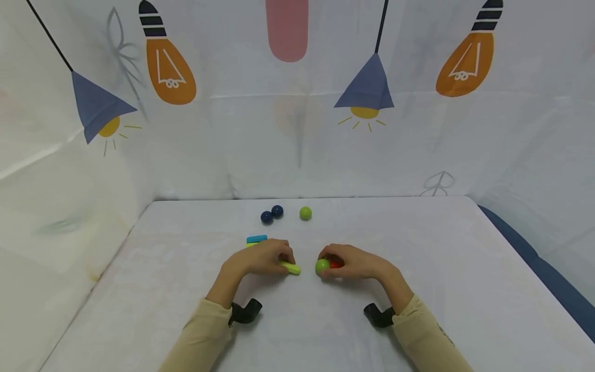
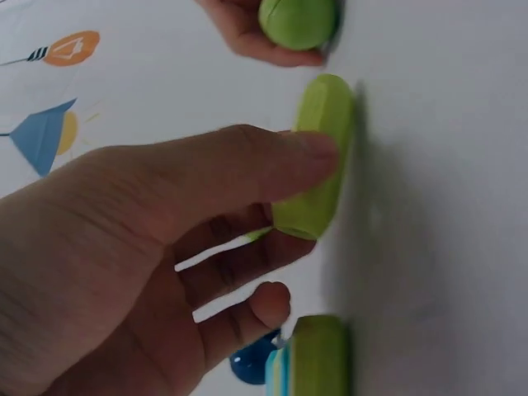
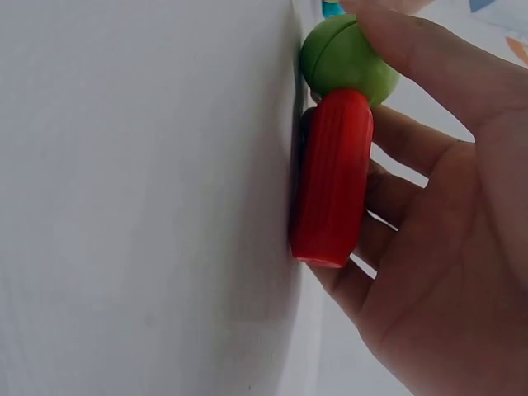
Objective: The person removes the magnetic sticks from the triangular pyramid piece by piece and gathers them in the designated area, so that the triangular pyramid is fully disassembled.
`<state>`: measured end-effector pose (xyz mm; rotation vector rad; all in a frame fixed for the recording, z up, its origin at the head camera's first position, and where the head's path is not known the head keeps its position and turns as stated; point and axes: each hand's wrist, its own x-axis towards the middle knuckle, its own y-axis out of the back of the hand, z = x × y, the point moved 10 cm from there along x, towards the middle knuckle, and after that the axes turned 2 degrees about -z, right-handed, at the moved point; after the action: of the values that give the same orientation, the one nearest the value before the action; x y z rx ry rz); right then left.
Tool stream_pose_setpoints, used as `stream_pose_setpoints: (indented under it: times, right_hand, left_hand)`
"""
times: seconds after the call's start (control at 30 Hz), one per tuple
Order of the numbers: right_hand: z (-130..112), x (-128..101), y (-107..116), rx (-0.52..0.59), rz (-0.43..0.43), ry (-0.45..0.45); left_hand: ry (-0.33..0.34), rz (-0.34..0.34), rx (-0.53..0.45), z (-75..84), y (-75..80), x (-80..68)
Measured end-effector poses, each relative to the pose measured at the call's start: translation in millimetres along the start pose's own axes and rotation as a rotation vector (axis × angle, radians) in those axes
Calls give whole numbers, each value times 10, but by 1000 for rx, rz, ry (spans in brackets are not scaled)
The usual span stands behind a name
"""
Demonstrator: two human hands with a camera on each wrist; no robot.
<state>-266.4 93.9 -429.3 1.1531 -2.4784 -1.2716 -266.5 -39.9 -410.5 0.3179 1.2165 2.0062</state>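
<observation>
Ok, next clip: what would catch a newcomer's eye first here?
Two hands meet at the middle of the white table: the left hand pinches a lime green bar, and the right hand holds a green ball against a red bar. Behind them lie two dark blue balls and another green ball.

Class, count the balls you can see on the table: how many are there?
4: two dark blue balls touching at the back, a green ball beside them, and another green ball in the right hand. Hands may hide more.
</observation>
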Motion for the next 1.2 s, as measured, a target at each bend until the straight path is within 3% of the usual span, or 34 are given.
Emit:
stream_pose_setpoints:
  times: [0.17,0.33,0.57,0.9,1.2]
  right_hand:
    - [48,-40,21,31,-12,-13]
    - [65,-78,56,50,-14,-4]
    - [82,-86,70,43,-11,11]
    - [77,-120,106,47,-22,4]
    - [194,-155,149,36,-15,-23]
  left_hand:
    - [49,2,-32,-122,134,-146]
    - [55,16,-46,-191,262,-283]
    - [131,-23,-65,-273,310,-412]
    - [314,-43,-74,-408,304,-475]
    - [348,-39,-57,-452,292,-470]
